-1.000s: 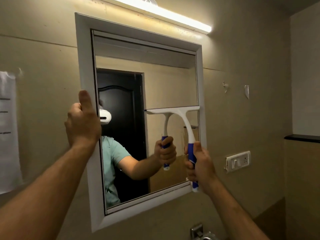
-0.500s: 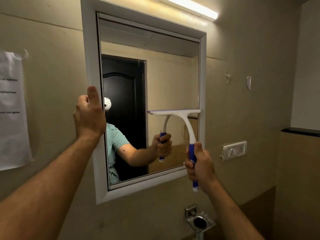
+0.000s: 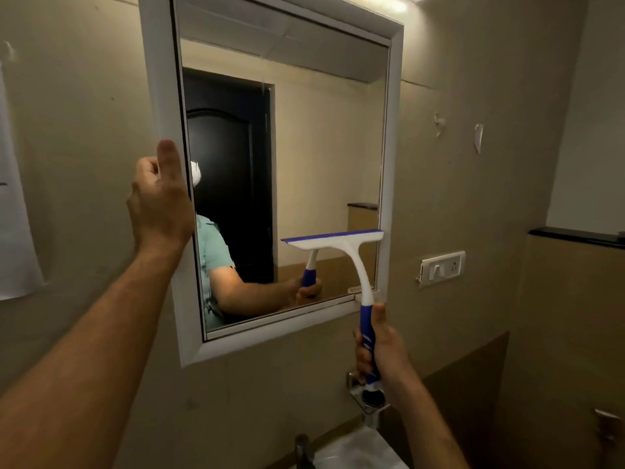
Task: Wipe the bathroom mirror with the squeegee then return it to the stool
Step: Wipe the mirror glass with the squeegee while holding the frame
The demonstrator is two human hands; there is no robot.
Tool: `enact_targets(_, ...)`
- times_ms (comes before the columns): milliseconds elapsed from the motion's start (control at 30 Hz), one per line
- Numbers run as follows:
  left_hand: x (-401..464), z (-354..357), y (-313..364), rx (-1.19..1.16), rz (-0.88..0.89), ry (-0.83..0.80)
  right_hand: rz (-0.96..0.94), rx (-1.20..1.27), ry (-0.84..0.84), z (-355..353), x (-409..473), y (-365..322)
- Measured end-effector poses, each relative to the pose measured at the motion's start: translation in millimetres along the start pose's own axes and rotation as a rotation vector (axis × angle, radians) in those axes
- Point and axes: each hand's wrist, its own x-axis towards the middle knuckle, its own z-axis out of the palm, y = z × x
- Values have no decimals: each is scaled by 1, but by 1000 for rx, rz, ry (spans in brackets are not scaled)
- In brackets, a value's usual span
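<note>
A white-framed bathroom mirror hangs on the beige wall. My left hand grips the mirror's left frame edge, thumb up along the frame. My right hand is closed around the blue handle of the squeegee, below the mirror's lower right corner. The squeegee's white head with its blue blade lies flat on the glass low at the right side, just above the bottom frame. The stool is not in view.
A white switch plate sits on the wall right of the mirror. Below it are a chrome holder, a tap and a white basin. A paper sheet hangs at far left; a dark ledge at right.
The squeegee has slid down the right side of the glass toward the bottom frame, my right hand dropping below the mirror. The camera has tilted down. My left hand stays on the frame.
</note>
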Motion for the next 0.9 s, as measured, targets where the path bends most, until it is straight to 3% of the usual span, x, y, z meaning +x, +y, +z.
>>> enact_targets(300,-37,-7,-35,24,-43,-37,-227,85,99,12,8,-47)
enact_targets(700,-35,-7,-43,-31,-42,-47,-125,-97,269,14,-14,15)
enact_targets(900,-32,-6,-51,-50,12,-32,-215,-107,291,16,-6,-36)
